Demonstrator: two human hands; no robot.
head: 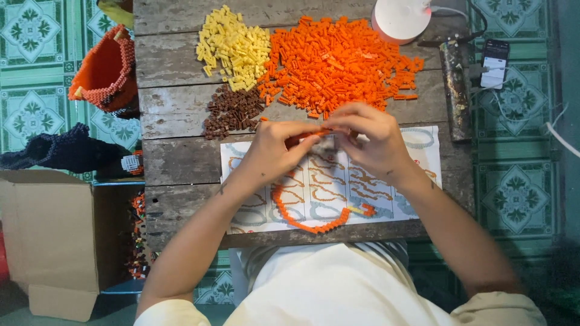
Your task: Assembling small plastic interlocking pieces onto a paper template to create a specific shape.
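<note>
here, over the printed pattern sheet (423,158) on the wooden table (175,115), the left hand (275,148) and right hand (371,139) meet, fingers pinched shut on a small orange brick piece (318,132) between them. a curved orange brick chain (311,224) lies on the sheet's near edge. far behind sit orange bricks (338,60), yellow bricks (235,48) and brown bricks (232,111).

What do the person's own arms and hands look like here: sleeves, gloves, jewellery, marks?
Both arms are bare from short cream sleeves down. The left hand and right hand wear no gloves, rings or watch. A few small dark marks dot the forearms.
</note>
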